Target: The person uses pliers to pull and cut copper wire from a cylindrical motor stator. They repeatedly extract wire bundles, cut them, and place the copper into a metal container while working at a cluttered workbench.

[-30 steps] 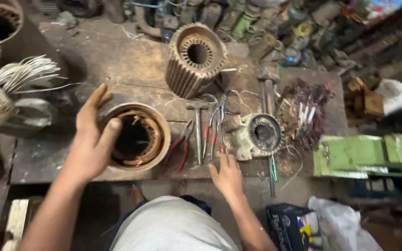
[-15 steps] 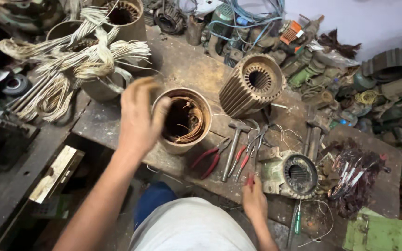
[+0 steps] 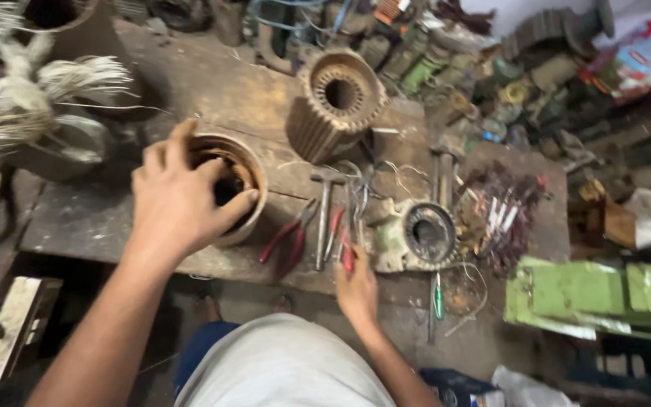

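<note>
My left hand (image 3: 178, 196) rests over the near rim of a round rusty motor stator (image 3: 246, 169) with copper windings inside, fingers curled onto its edge. My right hand (image 3: 357, 286) lies low at the bench's front edge, its fingertips on a red-handled tool (image 3: 345, 252) among a row of hand tools. Red-handled pliers (image 3: 289, 240) and a hammer (image 3: 324, 211) lie between the two hands. A ribbed stator housing (image 3: 337, 102) sits on its side behind them.
A grey motor end cover (image 3: 423, 234) lies right of the tools, next to a tangle of dark wire scraps (image 3: 506, 211). Pale wire bundles (image 3: 32, 105) hang at the left. Green metal parts (image 3: 597, 298) sit at the right. Scrap parts crowd the back.
My left hand has come down onto the stator's rim. My right hand stays by the red-handled tools. The camera has swung, shifting the bench in view.
</note>
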